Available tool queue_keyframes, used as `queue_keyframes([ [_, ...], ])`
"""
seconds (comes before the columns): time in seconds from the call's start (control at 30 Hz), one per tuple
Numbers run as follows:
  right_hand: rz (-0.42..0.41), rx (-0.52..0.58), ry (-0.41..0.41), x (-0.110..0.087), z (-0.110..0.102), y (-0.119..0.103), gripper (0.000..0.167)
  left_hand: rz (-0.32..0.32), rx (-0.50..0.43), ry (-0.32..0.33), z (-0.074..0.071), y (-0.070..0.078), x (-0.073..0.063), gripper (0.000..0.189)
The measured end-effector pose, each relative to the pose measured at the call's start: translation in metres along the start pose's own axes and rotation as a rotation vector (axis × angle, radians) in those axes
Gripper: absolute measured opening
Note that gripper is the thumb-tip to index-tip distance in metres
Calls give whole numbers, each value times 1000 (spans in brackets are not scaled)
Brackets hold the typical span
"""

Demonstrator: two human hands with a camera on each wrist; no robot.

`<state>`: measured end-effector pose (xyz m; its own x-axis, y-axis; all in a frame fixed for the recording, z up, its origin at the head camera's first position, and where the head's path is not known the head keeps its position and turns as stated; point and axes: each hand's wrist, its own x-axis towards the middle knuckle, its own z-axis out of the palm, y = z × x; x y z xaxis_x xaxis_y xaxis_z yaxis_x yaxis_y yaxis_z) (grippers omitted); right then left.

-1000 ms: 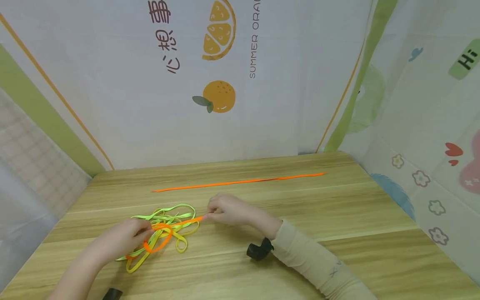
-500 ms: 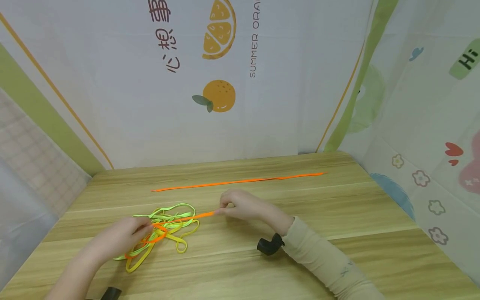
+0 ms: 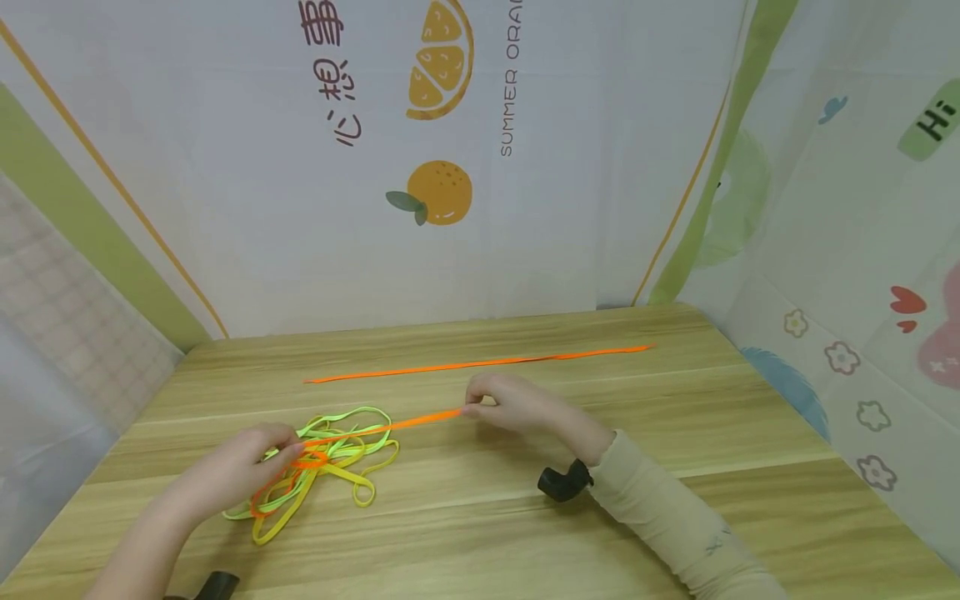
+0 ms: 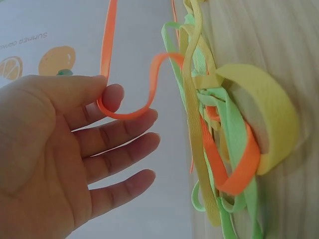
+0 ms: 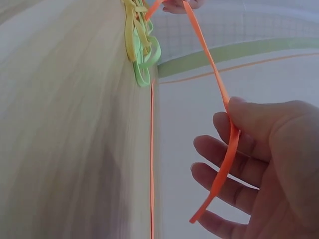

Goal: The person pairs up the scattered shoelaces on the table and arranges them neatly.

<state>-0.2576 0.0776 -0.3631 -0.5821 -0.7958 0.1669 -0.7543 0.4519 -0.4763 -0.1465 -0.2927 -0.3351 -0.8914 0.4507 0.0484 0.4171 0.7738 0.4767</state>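
Observation:
A flat orange shoelace (image 3: pixel 423 419) runs taut between the two hands, a little above the table. My left hand (image 3: pixel 251 462) pinches it between thumb and index finger, the other fingers spread loosely in the left wrist view. From that pinch the lace droops in a curve into a tangle of yellow lace (image 4: pixel 274 99) and green lace (image 4: pixel 232 122). Near the lace's free end, my right hand (image 3: pixel 513 404) pinches it with thumb and index finger. A short tail (image 5: pixel 224 172) hangs past those fingers in the right wrist view.
Behind the hands, a second orange lace (image 3: pixel 480 362) lies stretched almost straight across the wooden table (image 3: pixel 450 533). Printed white cloth (image 3: pixel 555 250) hangs at the back and sides. Black fittings (image 3: pixel 566 482) stick out at the wrists.
My right hand has moved right and slightly away, drawing the orange lace out longer. The orange loop by my left hand has shrunk. My left hand stays nearly in place.

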Motion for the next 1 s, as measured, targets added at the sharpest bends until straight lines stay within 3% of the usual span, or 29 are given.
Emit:
queue_keyframes([
  [0.2,91,36,0,-14,-9,10,17,-12,17,-2,0,-3,0,16],
  [0.4,115,52,31,-27,-17,20,13,-26,46,6,0,-6,1,15],
  [0.7,183,115,47,-42,-30,32,29,-21,74,22,-2,-8,1,15],
  [1.0,267,168,46,-55,-52,45,30,-20,63,40,-4,-11,1,15],
])
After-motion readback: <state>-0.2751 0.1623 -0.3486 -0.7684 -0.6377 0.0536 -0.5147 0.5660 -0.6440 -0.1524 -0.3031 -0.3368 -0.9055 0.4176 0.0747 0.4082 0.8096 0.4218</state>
